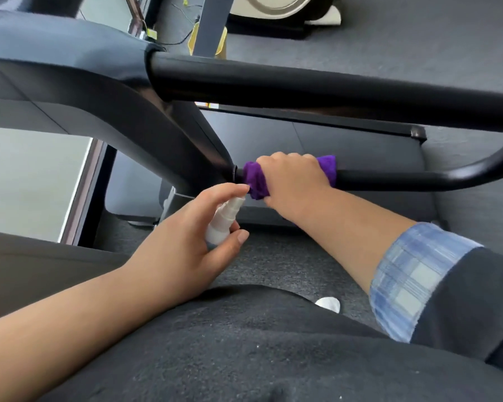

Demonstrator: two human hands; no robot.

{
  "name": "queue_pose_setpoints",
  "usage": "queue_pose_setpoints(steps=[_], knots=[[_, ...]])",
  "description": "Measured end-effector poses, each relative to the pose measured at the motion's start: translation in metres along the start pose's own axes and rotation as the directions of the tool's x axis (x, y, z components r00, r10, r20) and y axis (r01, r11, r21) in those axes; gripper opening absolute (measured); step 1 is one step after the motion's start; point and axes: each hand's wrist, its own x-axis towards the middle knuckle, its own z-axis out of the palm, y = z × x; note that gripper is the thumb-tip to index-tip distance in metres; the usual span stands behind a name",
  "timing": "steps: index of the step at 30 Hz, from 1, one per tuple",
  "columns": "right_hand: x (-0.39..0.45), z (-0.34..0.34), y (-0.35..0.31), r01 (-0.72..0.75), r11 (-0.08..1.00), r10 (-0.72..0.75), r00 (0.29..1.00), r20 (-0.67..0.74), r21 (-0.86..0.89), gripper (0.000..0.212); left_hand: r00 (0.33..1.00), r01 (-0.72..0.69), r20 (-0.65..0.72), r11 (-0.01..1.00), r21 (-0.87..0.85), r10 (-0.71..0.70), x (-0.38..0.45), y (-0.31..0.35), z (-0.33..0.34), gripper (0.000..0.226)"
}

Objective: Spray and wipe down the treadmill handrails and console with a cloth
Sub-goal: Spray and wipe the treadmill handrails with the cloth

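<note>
**Handrail wipe, both hands engaged**

Fingers (pixel 285 159) of our right hand (pixel 295 181): curled over the top of the purple cloth (pixel 254 181), clamping it around the lower handrail (pixel 404 179). The cloth wraps the rail just beside the joint where the rail meets the dark upright frame (pixel 157 123); purple ends show on either side of the hand.

Fingers of our left hand (pixel 186 242): closed around the small white spray bottle (pixel 222 220), the thumb along its side and the forefinger (pixel 230 189) stretched over the nozzle top, its tip touching the cloth's left edge. The bottle tilts toward the cloth.

Right forearm: bare to a rolled blue plaid cuff (pixel 413 274) beneath a dark sleeve (pixel 476 300).

Upper handrail (pixel 331 82): a thick black bar crossing the view above the lower rail, well apart from both hands.

Grey carpeted floor (pixel 375 33): lies beyond the rails. Dark clothing (pixel 244 343) fills the near foreground.
</note>
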Motion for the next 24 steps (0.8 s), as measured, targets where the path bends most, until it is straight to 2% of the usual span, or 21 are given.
queue_pose_setpoints(steps=[6, 9, 15, 17, 21, 24], knots=[[0.025, 0.002, -0.052, -0.021, 0.998, 0.02, 0.999, 0.027, 0.055, 0.053, 1.0, 0.005, 0.007, 1.0, 0.027, -0.005, 0.006, 0.004, 0.004, 0.05], [0.03, 0.003, -0.044, -0.011, 0.995, 0.008, 1.0, 0.029, 0.097, 0.035, 1.0, -0.001, 0.017, 1.0, 0.02, 0.001, 0.015, 0.016, 0.013, 0.048], [0.004, 0.002, 0.008, 0.031, 0.993, -0.033, 0.999, 0.019, 0.117, 0.032, 0.999, -0.03, 0.016, 0.999, 0.019, 0.03, 0.03, 0.047, 0.044, 0.048], [-0.013, 0.002, 0.036, 0.017, 0.995, -0.018, 1.0, 0.013, 0.103, 0.041, 1.0, -0.026, 0.004, 1.0, 0.009, 0.026, 0.033, 0.059, 0.056, 0.051], [-0.049, 0.003, 0.093, -0.002, 1.0, 0.0, 0.997, 0.079, 0.021, 0.074, 0.999, -0.034, -0.017, 0.999, -0.006, 0.034, 0.043, 0.09, 0.086, 0.053], [-0.071, 0.0, 0.135, -0.04, 0.999, 0.04, 0.994, 0.104, -0.003, 0.078, 0.998, -0.061, -0.021, 0.998, 0.004, 0.061, 0.052, 0.108, 0.11, 0.054]])
